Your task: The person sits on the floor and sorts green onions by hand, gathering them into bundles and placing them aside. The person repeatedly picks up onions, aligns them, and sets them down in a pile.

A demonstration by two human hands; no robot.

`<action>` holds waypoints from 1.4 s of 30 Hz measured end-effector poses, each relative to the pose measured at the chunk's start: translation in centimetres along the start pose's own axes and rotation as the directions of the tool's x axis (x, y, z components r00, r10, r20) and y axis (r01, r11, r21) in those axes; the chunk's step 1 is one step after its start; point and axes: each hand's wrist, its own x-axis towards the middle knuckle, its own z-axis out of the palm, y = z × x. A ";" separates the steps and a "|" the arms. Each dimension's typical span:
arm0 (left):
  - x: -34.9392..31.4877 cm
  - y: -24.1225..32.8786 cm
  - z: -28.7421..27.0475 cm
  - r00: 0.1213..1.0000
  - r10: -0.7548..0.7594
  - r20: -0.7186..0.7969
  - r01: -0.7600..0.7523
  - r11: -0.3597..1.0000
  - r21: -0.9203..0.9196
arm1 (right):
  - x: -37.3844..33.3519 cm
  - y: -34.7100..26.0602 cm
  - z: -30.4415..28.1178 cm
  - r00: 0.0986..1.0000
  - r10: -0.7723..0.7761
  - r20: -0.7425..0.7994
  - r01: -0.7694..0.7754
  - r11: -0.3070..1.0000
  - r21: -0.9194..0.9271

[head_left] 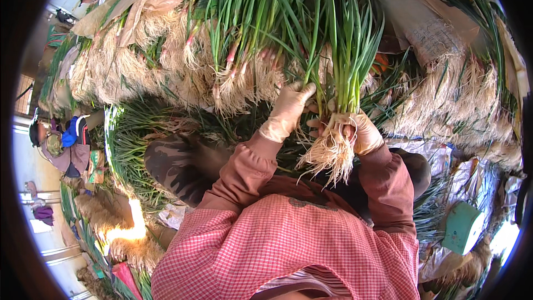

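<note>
**Green onion bunch (350, 72) in gloved grasp**

At two o'clock, the right hand (363, 133) is clamped round the bunch's base, roots dangling; nearer centre, the left hand (290, 108) pinches a green stalk (309, 71). Working room is the pocket between the knees (172, 161), bounded at twelve by an onion heap (250, 80). Paper wrapping (416, 22) at two sheathes onions, roots protruding; the teal box's (461, 225) contents, at four, cannot be told.

red-checked apron (277, 228), green leaves (348, 50), cream roots (332, 158)

Bright, fairly sharp view with blown-out glare (136, 223) at lower left and far right, fisheye-bent dark edges.
</note>
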 end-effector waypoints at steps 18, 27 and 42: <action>0.0 1.2 0.0 0.971 0.166 0.173 -0.146 0.982 -0.119 | 0.5 -0.7 0.6 0.985 0.117 0.125 -0.122 0.992 0.028; 1.0 1.1 1.5 0.946 0.325 0.020 -0.256 0.702 0.664 | 0.2 -1.2 -0.6 0.999 0.000 -0.041 -0.010 0.966 -0.260; 1.1 -1.1 -1.2 0.863 0.402 0.305 -0.454 0.355 0.817 | 0.5 0.6 -1.4 1.000 -0.021 0.018 0.020 0.999 0.048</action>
